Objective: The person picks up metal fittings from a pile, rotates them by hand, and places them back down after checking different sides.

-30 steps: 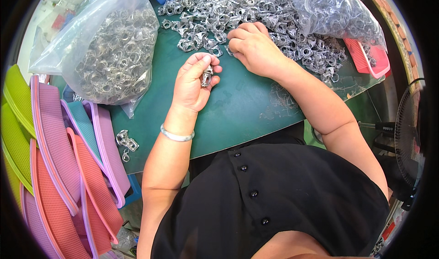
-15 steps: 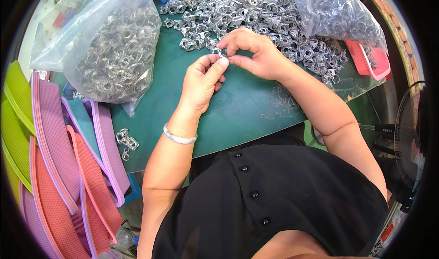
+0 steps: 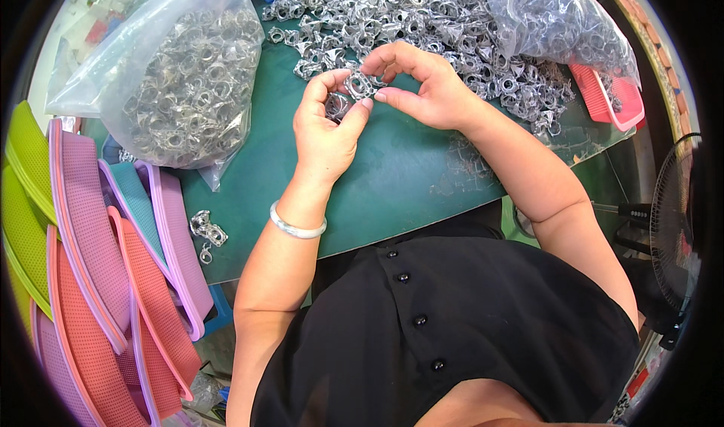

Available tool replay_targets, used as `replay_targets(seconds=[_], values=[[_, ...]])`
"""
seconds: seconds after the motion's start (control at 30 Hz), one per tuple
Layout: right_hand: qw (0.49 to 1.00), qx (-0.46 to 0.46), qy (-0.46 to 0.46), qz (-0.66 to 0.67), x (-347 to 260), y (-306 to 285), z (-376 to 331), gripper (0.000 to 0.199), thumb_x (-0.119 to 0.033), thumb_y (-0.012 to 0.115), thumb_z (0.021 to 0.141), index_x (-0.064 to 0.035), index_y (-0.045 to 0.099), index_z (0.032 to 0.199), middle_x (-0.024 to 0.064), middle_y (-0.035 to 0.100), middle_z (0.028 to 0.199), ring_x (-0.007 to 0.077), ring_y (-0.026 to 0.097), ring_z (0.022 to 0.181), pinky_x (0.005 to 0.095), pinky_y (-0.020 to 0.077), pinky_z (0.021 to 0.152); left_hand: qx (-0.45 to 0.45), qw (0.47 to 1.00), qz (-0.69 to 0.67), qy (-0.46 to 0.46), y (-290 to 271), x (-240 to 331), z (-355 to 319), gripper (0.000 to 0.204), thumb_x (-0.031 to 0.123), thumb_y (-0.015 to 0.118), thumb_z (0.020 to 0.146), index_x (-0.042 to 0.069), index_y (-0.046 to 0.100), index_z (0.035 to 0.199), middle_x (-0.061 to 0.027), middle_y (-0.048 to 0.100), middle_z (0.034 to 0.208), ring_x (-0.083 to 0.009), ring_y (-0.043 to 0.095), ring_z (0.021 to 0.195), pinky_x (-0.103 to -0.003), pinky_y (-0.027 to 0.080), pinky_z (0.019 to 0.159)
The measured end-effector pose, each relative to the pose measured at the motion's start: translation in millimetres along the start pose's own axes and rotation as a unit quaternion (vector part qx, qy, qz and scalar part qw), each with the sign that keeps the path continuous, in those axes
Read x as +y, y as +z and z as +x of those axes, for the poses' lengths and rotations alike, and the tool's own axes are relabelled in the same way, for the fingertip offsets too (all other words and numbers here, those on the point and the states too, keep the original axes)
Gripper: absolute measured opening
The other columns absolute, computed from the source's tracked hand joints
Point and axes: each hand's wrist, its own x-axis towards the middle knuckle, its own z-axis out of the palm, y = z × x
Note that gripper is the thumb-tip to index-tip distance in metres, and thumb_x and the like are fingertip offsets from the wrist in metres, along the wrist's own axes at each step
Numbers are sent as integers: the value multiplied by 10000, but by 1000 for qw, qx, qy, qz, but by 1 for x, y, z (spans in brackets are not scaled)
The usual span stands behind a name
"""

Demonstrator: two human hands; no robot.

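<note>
Because the green mat [image 3: 422,178] serves as the work surface, everything is arranged around it within arm's reach. Off the mat's left edge, a stack of flat mesh baskets [image 3: 90,276] in pink, purple, orange and lime is leaned, kept clear of the working area. On the mat's far left corner a large clear bag [image 3: 177,88] of metal rings is laid, and at the far right corner a 2nd bag [image 3: 558,20] rests partly over a pink tray [image 3: 615,99]. Across the mat's far edge a loose heap of metal parts [image 3: 422,12] is spread, close enough to be picked from. Above the mat's middle, 1 small metal ring piece [image 3: 359,85] is held between both hands: the left hand [image 3: 326,129] is pinched on it with thumb and forefinger, and the right hand [image 3: 422,84] is closed on its other side, apparently so it can be steadied. Near the mat's left front edge, 2 or 3 stray metal pieces [image 3: 207,231] are set aside.
</note>
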Motion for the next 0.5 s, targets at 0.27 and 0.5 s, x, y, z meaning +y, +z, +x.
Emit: replay_targets(seconds=[0.27,0.5], values=[[1000,-6,-18,11,0,0,1,516,52,604,700,-55,483,1190,73,560,1091,167,538,962,282,462,775,22,1000,-5,21,2,3,-1,347,8,659,708,15,527,1029,6,507,851,-47,471,726,-179,414,623],[1000,-14,-21,0,-3,0,1,533,58,602,695,-60,476,1200,70,563,1094,161,539,943,277,459,770,20,999,7,31,1,-1,-1,380,-1,661,697,24,529,1053,-4,485,891,-51,475,747,-183,420,641]])
